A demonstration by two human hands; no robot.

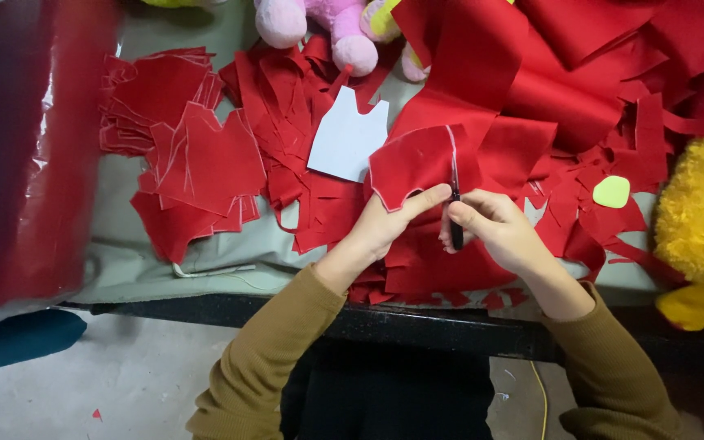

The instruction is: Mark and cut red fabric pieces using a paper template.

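While left hand (385, 224) pinches red felt piece (417, 167) | right hand (499, 228) grips black scissors (455, 213)

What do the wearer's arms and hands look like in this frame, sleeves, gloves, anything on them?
Both arms wear long, ribbed knit sleeves in olive-brown, ending at the wrists. The left hand and right hand are bare: no gloves, and no rings, watch or bracelets visible. No markings on the sleeves.

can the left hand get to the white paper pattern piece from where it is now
Probably yes. The white paper pattern lies uncovered on the red scraps just beyond the left hand, with nothing standing between them. But that hand is holding the red fabric piece being cut, so it would have to let go first.
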